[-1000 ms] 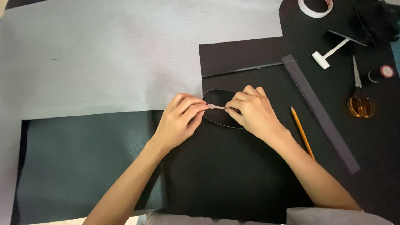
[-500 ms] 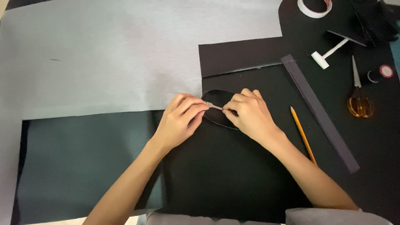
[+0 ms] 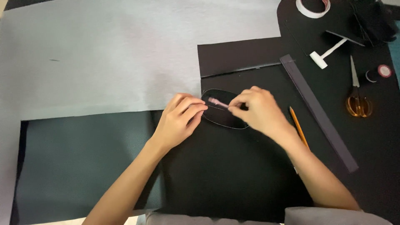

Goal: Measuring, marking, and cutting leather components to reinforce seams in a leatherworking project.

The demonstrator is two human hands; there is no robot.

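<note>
The right hand (image 3: 256, 109) pinches a pale strip (image 3: 217, 102) (running leftward) toward the left hand's (image 3: 179, 121) curled fingertips on the oval piece (image 3: 223, 116).

matt black sheet (image 3: 233, 175), glossy oval piece (image 3: 225, 118)

A large pale grey sheet (image 3: 125, 54) covers the far left of the table. Near left lies a dark green leather-like sheet (image 3: 83, 162). A dark brown rectangular piece (image 3: 237, 56) sits far of centre. To the right, a long dark ruler (image 3: 318, 112) runs diagonally, with an orange pencil (image 3: 299, 127) just beside it. Further right lie orange-handled scissors (image 3: 357, 98), a small white hammer-shaped tool (image 3: 327, 54) and a small round spool (image 3: 384, 71). A roll of white tape (image 3: 312, 6) rests at the far edge.
</note>
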